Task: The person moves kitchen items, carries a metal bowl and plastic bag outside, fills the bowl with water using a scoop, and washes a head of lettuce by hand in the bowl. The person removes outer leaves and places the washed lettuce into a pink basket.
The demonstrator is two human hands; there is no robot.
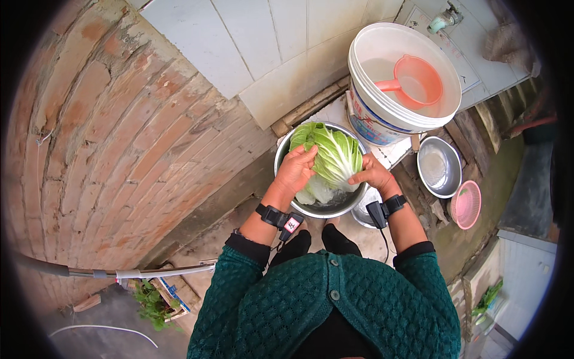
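A green napa cabbage leaf (334, 155) with a white rib is spread between my two hands over a round metal basin (283, 155). Pinched at its left edge by thumb and fingers, the leaf is held by my left hand (296, 168). My right hand (374, 172) grips the pale stem end on the right. Below the leaf, paler cabbage pieces (316, 193) lie in what looks like water in the basin. Part of the basin's inside is hidden behind the leaf and my hands.
A large white plastic bucket (358, 67) with an orange dipper (417, 83) inside stands behind the basin. To the right are an oval metal basin (439, 166) and a pink plastic basket (466, 204). A brick wall (130, 148) runs along the left; a tap (444, 20) is at upper right.
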